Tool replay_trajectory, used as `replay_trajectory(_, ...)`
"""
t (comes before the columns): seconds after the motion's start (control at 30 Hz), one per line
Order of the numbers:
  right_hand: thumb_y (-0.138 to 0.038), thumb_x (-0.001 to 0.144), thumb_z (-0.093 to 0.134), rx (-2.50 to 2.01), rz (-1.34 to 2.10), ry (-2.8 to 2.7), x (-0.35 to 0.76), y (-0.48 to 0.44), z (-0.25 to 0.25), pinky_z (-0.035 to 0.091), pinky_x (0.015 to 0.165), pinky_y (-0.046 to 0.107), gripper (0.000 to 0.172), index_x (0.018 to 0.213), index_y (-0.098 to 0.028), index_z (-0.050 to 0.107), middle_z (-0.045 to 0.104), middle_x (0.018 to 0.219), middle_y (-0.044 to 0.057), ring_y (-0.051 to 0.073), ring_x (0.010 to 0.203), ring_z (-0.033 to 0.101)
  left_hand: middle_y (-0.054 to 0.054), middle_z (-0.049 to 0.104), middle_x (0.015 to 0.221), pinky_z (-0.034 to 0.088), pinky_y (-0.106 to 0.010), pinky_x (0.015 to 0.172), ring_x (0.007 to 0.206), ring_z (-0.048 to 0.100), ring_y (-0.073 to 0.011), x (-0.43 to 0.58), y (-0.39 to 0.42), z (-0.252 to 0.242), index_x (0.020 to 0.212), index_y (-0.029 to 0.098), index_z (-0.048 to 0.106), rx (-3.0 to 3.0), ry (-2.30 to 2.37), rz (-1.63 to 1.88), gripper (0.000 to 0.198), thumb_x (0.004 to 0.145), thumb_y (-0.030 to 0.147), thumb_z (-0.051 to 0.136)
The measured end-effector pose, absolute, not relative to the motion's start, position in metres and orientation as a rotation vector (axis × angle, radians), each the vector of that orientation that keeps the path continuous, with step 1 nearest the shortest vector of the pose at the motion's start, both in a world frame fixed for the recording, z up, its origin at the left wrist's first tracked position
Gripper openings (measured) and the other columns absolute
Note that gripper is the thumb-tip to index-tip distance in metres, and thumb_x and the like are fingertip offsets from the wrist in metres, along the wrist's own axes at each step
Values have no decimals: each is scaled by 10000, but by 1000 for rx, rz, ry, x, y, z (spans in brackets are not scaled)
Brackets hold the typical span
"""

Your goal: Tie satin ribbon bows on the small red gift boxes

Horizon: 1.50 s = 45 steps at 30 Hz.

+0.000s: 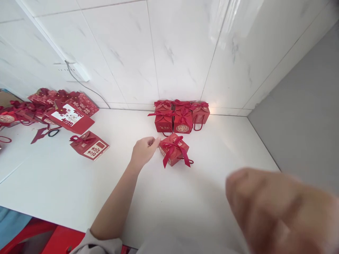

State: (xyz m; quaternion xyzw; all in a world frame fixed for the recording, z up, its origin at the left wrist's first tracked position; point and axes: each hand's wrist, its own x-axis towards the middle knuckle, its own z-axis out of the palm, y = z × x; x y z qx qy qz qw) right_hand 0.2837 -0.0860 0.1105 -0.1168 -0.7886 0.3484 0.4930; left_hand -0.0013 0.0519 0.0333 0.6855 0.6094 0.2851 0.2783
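Note:
A red gift box (173, 151) with a ribbon bow on top and a red cord handle at its side stands on the white table, turned at an angle. My left hand (145, 150) is at its left side, thumb and fingers pinched together against that edge. Whatever small part lies between the fingertips is mostly hidden. My right hand (280, 208) is raised close to the camera at the lower right, away from the boxes. It is smeared by motion, its fingers seem bent, and I cannot make out anything in it.
Behind, several finished-looking red boxes (182, 121) with bows stand grouped against the tiled wall (182, 46). To the left lies a flattened red box (90, 145), with a pile of red cartons (70, 118) beyond it. A grey cable (87, 86) hangs from a wall socket. The grey side wall (299, 106) bounds the table.

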Motion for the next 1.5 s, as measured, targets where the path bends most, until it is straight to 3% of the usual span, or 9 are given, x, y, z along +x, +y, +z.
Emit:
replay_trajectory(0.1,-342,930,573,-647,874,-1939,277,-31,114,500,696,288,164,868,-243,689,720,848,26,147,737,653,-29,644,608,358,-299,590,586,569,-193,3,37,29,584,184,658,1754,1670,455,544,827,644,499)
replay_trajectory(0.2,-414,951,519,-1065,903,-1831,271,23,80,469,822,352,250,937,-241,699,708,981,49,208,931,632,-21,611,576,340,-291,589,574,545,-174,9,28,17,535,175,598,1598,1525,480,572,820,662,507)
replay_trajectory(0.3,-498,943,485,-1141,1164,-1644,261,58,34,439,945,400,343,1102,-255,667,638,1230,58,244,1154,561,-11,616,617,362,-278,630,622,542,-156,14,24,10,589,172,615,1428,1302,567,497,832,601,555)
replay_trajectory(0.43,-568,934,443,-1060,1438,-1560,247,71,4,430,973,429,417,1031,-231,669,651,1175,54,239,1127,568,-12,642,691,402,-279,745,721,571,-151,9,26,6,632,171,628,1316,1078,636,363,837,472,626)
replay_trajectory(0.57,-611,917,448,-989,1497,-1656,245,65,12,412,985,428,472,861,-212,693,692,1026,39,246,1040,599,-8,632,666,409,-280,743,685,551,-138,-6,31,4,622,163,607,1294,930,610,325,849,395,628)
replay_trajectory(0.77,-585,905,507,-1024,1490,-1820,240,57,24,277,1125,430,404,1003,-277,750,552,1362,26,282,1376,356,-7,608,636,407,-283,754,684,538,-141,-16,33,7,595,155,593,1347,967,585,367,870,399,597)
replay_trajectory(0.93,-536,876,586,-952,1572,-1787,236,58,17,402,1025,418,382,780,-200,741,574,1301,52,265,1186,540,5,575,617,407,-287,735,667,524,-141,-9,30,9,620,161,608,1381,1065,599,360,843,443,628)
replay_trajectory(1.27,-515,809,682,-886,1686,-1720,243,62,11,330,1104,440,304,803,-222,761,537,1366,41,289,1287,478,-9,563,628,408,-297,747,680,522,-156,-11,32,6,590,167,581,1388,1034,633,403,881,444,542)
replay_trajectory(1.5,-558,854,607,-867,1715,-1647,241,67,1,302,1124,415,373,964,-239,767,537,1396,41,277,1339,430,-10,578,622,403,-294,745,667,526,-153,-12,35,-1,584,166,556,1377,982,668,398,895,413,535)
